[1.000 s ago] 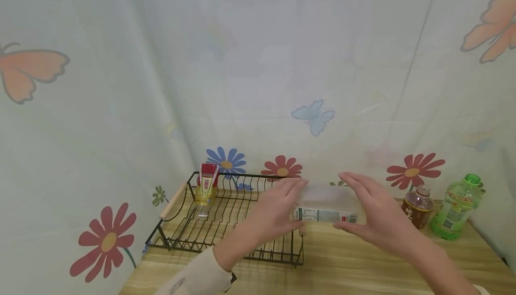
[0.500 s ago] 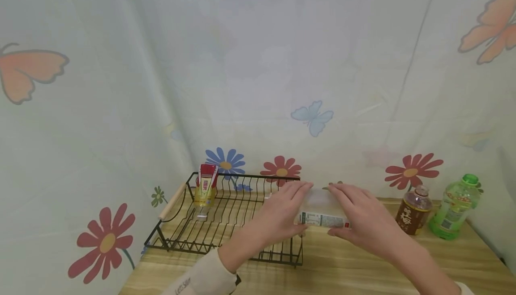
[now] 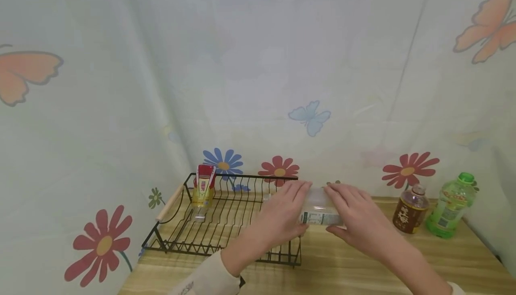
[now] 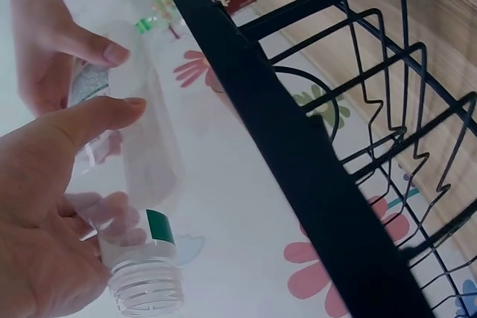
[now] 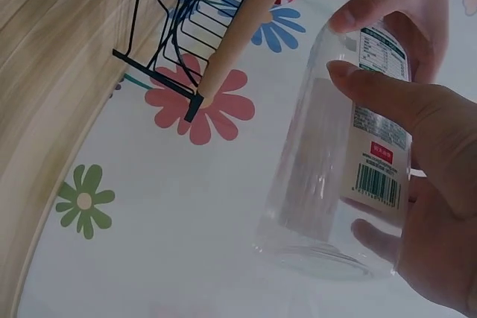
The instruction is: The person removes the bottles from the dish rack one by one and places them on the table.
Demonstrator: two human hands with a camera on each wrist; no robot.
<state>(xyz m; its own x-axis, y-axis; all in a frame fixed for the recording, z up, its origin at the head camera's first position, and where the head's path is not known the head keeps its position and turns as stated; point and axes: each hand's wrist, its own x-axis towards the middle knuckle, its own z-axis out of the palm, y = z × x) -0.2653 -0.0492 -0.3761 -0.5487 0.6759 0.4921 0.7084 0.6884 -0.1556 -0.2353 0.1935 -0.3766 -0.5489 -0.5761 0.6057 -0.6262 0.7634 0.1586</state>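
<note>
A clear plastic bottle (image 3: 318, 203) with a white and green label lies sideways in the air, held by both hands. My left hand (image 3: 284, 210) grips it near the neck; the left wrist view shows the open, capless mouth of the bottle (image 4: 145, 281) beyond that hand. My right hand (image 3: 360, 214) grips the body towards the base, where a barcode shows in the right wrist view. Thumbs lie on the near side and fingers wrap round the far side. Just left of and below the bottle stands a black wire dish rack (image 3: 238, 214).
Inside the rack's left end, a bottle (image 3: 203, 192) with a red and yellow label stands upside down. At the right of the wooden table (image 3: 342, 268) are a brown-labelled bottle (image 3: 411, 210) and a green bottle (image 3: 451, 205). A flower-patterned curtain (image 3: 258, 84) hangs behind.
My right hand has slid left along the bottle, closer to my left hand. The bottle has shifted slightly. The rack and the other bottles stay put.
</note>
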